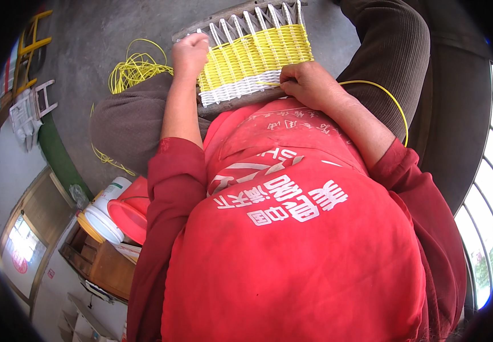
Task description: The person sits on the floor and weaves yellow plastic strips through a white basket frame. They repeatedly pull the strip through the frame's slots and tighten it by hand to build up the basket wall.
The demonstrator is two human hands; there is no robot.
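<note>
A woven panel (255,54) in yellow and white lies across my lap, on a dark worn board (223,109). White upright strands stick out along its far edge. My left hand (191,56) is closed at the panel's far left corner; what its fingers grip is hidden. At the near right part of the weave, my right hand (308,84) pinches a thin yellow plastic cord (380,87). A short length of that cord shows left of the fingers over the white rows, and the other side loops over my right leg.
A tangled coil of yellow cord (135,73) lies at the left by my knee. Farther left are a yellow metal frame (34,44) and a white stool (30,111). A red basin (128,219) and a white bucket (109,192) rest on a wooden cabinet (107,265).
</note>
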